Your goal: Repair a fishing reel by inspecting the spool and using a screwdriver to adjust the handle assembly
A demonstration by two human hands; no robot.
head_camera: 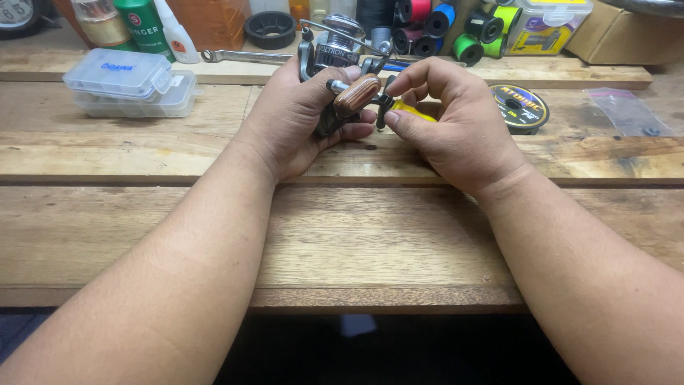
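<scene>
I have one fishing reel point(335, 53) in my left hand point(296, 117), held up just above the tabletop point(356, 242), its single wooden knob point(356, 95) lying against my thumb. The fingers point(349, 132) of that hand are curled tight around the reel's body. My right hand point(459, 128) is closed on one yellow-handled tool point(412, 110), thumb and forefinger pinched near its dark tip, which meets the reel beside the knob. Behind the reel stand spools of thread point(456, 28): I count about eight, in red, blue, green, yellow and dark colours. To my right lies one round spool of line point(520, 107) and one small clear bag point(627, 110). To my left, two clear plastic boxes point(125, 82) sit stacked, with one wrench point(246, 55) beyond them.
</scene>
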